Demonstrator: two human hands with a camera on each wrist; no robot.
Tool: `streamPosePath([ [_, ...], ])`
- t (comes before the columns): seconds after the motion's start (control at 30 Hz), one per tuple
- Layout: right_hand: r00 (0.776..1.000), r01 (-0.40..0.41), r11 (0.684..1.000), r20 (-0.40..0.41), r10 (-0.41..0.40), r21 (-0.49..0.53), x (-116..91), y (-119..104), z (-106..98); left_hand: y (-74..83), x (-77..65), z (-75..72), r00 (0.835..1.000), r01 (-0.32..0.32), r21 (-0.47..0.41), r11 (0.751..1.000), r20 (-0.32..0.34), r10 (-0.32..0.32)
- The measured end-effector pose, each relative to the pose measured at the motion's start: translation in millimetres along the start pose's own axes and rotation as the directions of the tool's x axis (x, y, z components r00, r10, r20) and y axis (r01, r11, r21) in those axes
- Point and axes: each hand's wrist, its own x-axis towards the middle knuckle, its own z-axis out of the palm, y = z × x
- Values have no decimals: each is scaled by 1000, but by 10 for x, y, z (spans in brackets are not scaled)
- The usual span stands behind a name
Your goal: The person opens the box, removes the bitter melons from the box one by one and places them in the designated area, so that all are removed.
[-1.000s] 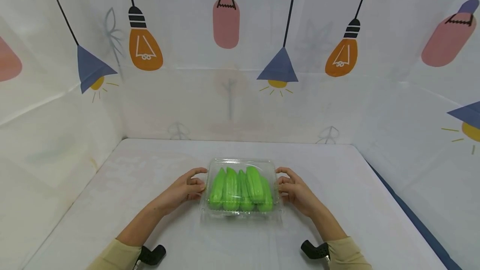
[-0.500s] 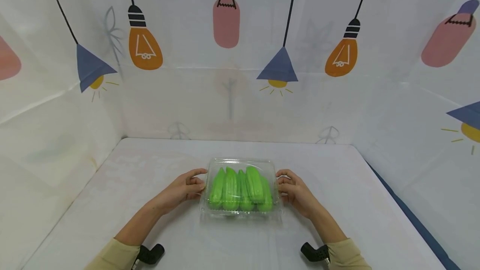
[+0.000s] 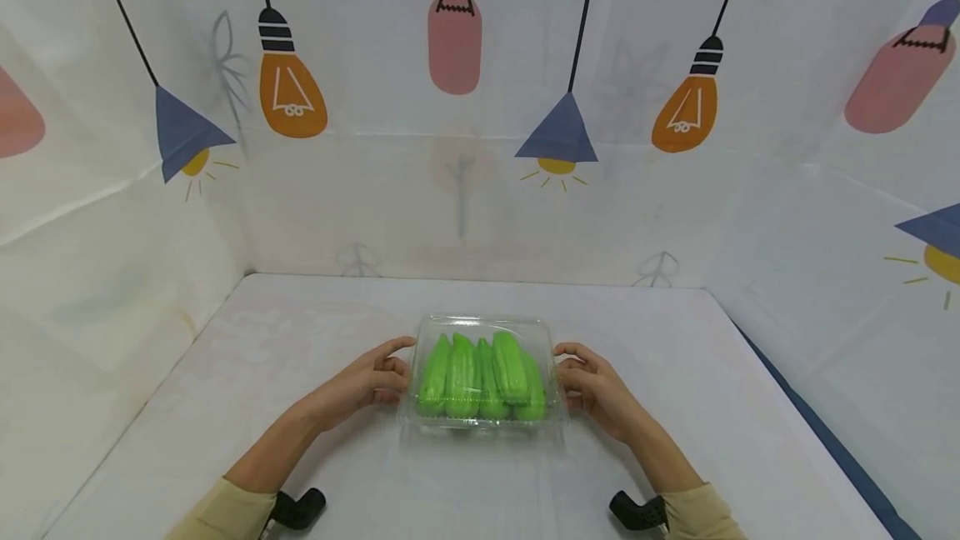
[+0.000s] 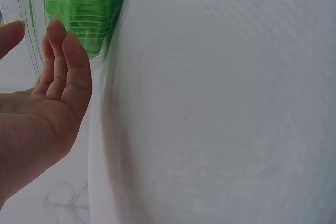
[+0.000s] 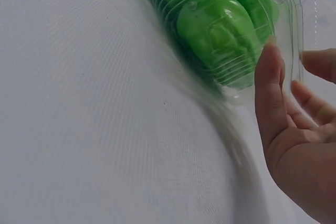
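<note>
A lidded clear plastic box (image 3: pixel 480 323) sits on the white table in the head view. Inside lie several long, glossy green vegetable-like pieces (image 3: pixel 462 377); I cannot tell their exact kind. My left hand (image 3: pixel 360 382) is at the box's left side, with fingers loosely bent and their tips at the wall. At the opposite side is my right hand (image 3: pixel 600 390), its fingers likewise relaxed by the rim. In the left wrist view the thumb (image 4: pixel 10 38) stands apart from the fingers. The right wrist view has the fingertips close to the box edge; exact contact is unclear.
The white tabletop (image 3: pixel 480 490) extends around the box. Pale walls with printed lamps (image 3: pixel 558 132) enclose its back and sides. Black curved devices (image 3: pixel 300 509) are fixed near both sleeve cuffs.
Both hands have eased slightly outward from the box, the right forearm shifting a little to the right. The box and the green pieces have stayed in place.
</note>
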Motion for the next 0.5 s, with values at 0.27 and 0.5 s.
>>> streamPosePath([
  [0.27,988,-86,996,127,86,-10,-94,0,-88,9,-19,-4,995,27,-17,1000,101,-25],
  [0.5,939,-137,990,315,136,-18,-171,-20,-148,-14,-35,-24,982,40,-50,998,184,-30],
])
